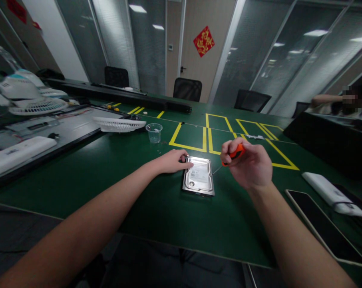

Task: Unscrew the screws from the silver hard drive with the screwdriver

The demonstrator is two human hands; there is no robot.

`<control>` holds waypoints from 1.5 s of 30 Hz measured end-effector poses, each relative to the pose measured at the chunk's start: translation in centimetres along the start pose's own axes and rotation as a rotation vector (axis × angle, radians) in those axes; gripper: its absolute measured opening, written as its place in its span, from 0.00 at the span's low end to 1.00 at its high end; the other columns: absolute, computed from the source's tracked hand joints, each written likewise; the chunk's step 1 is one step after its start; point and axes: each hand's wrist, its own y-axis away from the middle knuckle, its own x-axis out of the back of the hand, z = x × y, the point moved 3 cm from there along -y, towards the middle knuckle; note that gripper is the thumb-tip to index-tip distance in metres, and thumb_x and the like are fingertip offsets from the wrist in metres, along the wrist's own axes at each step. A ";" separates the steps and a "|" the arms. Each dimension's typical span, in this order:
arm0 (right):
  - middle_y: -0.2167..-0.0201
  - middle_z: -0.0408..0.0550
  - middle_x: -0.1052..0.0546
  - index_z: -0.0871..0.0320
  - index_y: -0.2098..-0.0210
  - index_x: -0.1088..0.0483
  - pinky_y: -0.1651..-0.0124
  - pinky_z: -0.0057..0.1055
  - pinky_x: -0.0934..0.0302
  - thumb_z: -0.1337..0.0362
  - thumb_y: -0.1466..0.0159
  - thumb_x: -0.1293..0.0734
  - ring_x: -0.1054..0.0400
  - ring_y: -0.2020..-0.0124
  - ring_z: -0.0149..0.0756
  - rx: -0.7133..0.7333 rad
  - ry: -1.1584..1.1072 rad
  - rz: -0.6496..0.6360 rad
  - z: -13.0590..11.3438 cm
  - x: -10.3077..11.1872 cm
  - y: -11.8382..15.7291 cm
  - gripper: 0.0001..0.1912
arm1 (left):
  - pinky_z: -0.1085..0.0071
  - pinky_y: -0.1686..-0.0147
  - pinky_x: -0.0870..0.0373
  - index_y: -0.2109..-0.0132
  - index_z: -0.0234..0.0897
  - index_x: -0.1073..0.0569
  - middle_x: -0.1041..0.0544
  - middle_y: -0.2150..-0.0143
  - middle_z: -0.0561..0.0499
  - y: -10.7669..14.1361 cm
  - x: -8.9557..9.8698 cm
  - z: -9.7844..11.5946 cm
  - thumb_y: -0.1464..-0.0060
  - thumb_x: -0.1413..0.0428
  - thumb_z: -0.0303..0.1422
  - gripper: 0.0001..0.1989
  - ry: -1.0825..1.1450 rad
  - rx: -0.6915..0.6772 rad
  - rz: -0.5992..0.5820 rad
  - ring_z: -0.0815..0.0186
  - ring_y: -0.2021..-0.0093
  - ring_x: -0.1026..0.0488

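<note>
On the counter (157, 216), left fingers (185, 165) hold hard drive (202, 176) near its corner; right fingers (225, 149) grip screwdriver (237, 152): keep drive steady, tip square.

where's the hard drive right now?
Head view, just right of centre: the hard drive lies on the green table, the left hand at its far-left corner, the tip of the screwdriver in the right hand by its right edge.
</note>
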 end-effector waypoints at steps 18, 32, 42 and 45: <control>0.71 0.46 0.25 0.55 0.69 0.33 0.73 0.31 0.52 0.60 0.37 0.37 0.41 0.80 0.29 0.005 -0.045 0.035 0.1 0.0 -0.1 0.06 | 0.67 0.62 0.35 0.44 0.37 0.29 0.22 0.54 0.46 0.1 0.1 0.1 0.44 0.46 0.59 0.33 0.008 0.028 -0.022 0.59 0.58 0.26; 0.71 0.48 0.29 0.58 0.74 0.27 0.70 0.33 0.45 0.61 0.37 0.37 0.37 0.74 0.33 0.037 0.042 0.002 -0.2 -0.2 0.1 0.13 | 0.67 0.63 0.35 0.45 0.37 0.28 0.21 0.56 0.47 0.1 0.1 0.1 0.43 0.45 0.57 0.31 0.008 0.011 -0.002 0.60 0.60 0.26; 0.70 0.44 0.26 0.55 0.71 0.36 0.74 0.31 0.51 0.63 0.39 0.34 0.40 0.81 0.28 0.017 -0.003 0.034 0.0 0.1 0.0 0.06 | 0.67 0.63 0.35 0.44 0.38 0.28 0.22 0.54 0.46 0.2 0.2 0.1 0.44 0.45 0.59 0.32 0.014 0.041 -0.026 0.60 0.59 0.26; 0.72 0.42 0.27 0.54 0.70 0.37 0.75 0.30 0.53 0.62 0.38 0.34 0.44 0.81 0.27 0.010 0.004 0.047 0.0 0.0 0.0 0.07 | 0.67 0.63 0.36 0.44 0.38 0.29 0.22 0.54 0.46 0.2 0.2 0.1 0.44 0.45 0.59 0.33 0.015 0.042 -0.027 0.59 0.59 0.26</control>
